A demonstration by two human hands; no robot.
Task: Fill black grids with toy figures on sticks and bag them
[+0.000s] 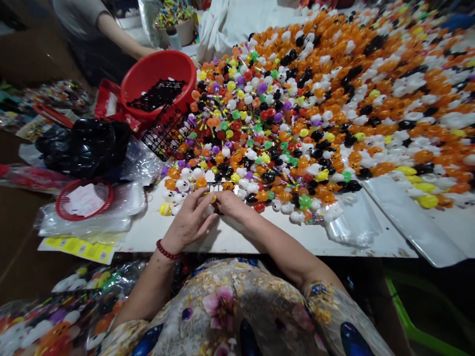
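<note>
My left hand [193,213] is over the front of the white table, its fingers stretched forward and thumb apart. A small yellow piece [213,198] shows between the two hands, by my left fingertips. My right hand [230,202] meets it from the right, fingers curled down; what they hold is hidden. Just beyond the fingers lies a small part of a black plastic grid [215,186]. White ghost-faced toys [182,185] and a yellow toy [166,209] sit left of my left hand. White, black and orange toys lie close to my right hand.
A huge heap of small plastic toys [326,94] covers the table. At left stand a red tub [128,84] with black grids, a black bag [85,143] and a red basket [63,210]. Clear bags [352,222] lie at right. A co-worker's arm [118,37] reaches behind the tub.
</note>
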